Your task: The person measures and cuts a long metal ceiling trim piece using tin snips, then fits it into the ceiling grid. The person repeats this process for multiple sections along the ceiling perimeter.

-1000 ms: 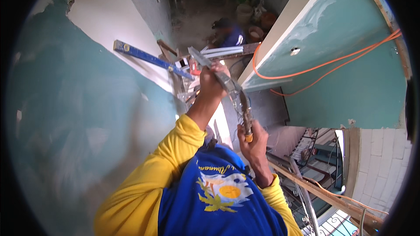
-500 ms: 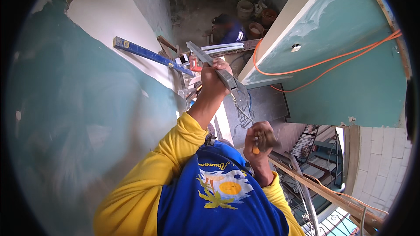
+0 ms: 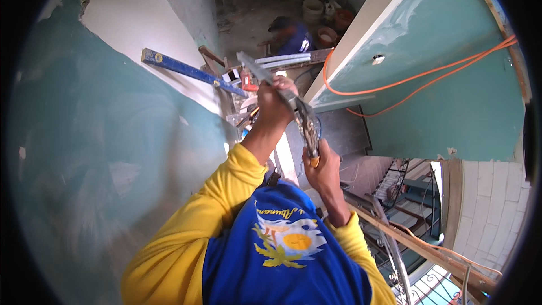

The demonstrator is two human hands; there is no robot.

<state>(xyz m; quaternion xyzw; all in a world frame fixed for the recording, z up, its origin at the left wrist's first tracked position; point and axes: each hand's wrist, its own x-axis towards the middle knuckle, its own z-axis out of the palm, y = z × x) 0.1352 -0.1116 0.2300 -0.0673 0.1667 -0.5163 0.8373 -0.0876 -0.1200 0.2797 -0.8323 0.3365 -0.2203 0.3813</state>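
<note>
My left hand (image 3: 274,103) is wrapped round a long grey metal channel (image 3: 255,68), which slants up and away to the left. Closed on the orange-ended handle of a plier-like metal tool (image 3: 308,127) is my right hand (image 3: 326,170). The tool's head meets the near end of the channel, just beside my left hand. Blur and the hands hide whether its jaws grip the metal.
A blue spirit level (image 3: 183,69) leans at the left wall, near a red power drill (image 3: 247,80). Pale metal strips (image 3: 285,60) lie across a plank; beyond, another person (image 3: 294,36) crouches near buckets (image 3: 312,10). An orange cable (image 3: 418,76) hangs at right, above stair railings (image 3: 398,254).
My right hand has moved up and forward, bringing the tool from in front of my chest to the near end of the channel. My left hand keeps its hold.
</note>
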